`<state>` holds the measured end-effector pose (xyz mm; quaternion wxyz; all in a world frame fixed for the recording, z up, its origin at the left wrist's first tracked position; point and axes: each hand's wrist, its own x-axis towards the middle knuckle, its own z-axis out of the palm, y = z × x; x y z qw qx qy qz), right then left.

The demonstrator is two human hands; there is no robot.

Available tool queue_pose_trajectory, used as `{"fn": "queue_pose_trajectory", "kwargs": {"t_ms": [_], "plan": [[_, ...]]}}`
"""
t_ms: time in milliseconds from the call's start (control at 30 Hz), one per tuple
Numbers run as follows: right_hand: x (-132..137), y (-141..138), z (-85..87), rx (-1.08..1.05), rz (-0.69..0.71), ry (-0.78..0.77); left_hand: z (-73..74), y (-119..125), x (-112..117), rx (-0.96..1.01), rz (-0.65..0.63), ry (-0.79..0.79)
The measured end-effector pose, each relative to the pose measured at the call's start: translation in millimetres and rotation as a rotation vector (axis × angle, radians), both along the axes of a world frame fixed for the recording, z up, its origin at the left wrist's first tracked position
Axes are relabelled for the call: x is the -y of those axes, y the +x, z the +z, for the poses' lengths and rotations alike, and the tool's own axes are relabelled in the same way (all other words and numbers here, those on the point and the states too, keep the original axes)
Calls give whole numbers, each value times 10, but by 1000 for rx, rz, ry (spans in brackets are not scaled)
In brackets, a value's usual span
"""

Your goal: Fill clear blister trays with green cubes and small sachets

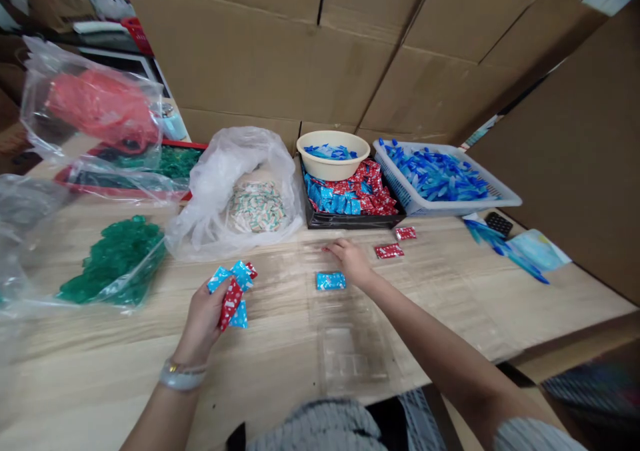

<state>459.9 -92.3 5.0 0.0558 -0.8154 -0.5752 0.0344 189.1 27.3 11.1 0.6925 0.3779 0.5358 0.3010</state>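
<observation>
Left hand: your left hand (204,312) is closed around a fanned bunch of red and blue packets (231,302), over the table (270,364).
Right hand: your right hand (354,264) is low, fingers bent, a bit of red at the tips; cannot tell if they pinch a packet.
Loose packets: one blue packet (331,280) just beside your right hand; two red packets (389,250) near the black tray (356,222), which holds more.
Step in hand: looks like handling packets singly between bunch and tabletop.
Next move: probably calls for a light fingertip pinch, one packet only, with a firm left hold against slipping.
</observation>
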Motion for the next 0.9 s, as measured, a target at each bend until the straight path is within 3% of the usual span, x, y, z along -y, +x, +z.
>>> {"fn": "queue_pose_trajectory", "kwargs": {"t_ms": [133, 233, 300, 400, 467, 533, 600, 700, 800, 900], "plan": [[-185, 59, 140, 87, -78, 6, 3, 10, -42, 5, 5, 0], [-321, -141, 216, -99, -102, 92, 53, 37, -10, 14, -33, -1], [-364, -407, 201, -437, -85, 193, 81, 70, 63, -13, -157, -6], [-358, -843, 106, -1169, -105, 109, 87, 140, 198, -31, -346, -7], [-331, -1045, 54, -1550, -167, 12, 75, 179, 253, 2, -347, -3], [-305, -1135, 43, -1739, -191, -1, 65, 196, 259, 36, -306, 21], [-299, -1124, 58, -1761, -174, 18, 62, 181, 226, 57, -261, 62], [-382, -1003, 65, -1598, -211, 140, 61, 96, 152, 32, -137, 87], [-591, -905, 47, -1301, -230, 268, 55, -33, 110, -10, -17, 49], [-757, -932, 99, -923, -136, 283, 66, -121, 151, -13, 12, 47]]}}
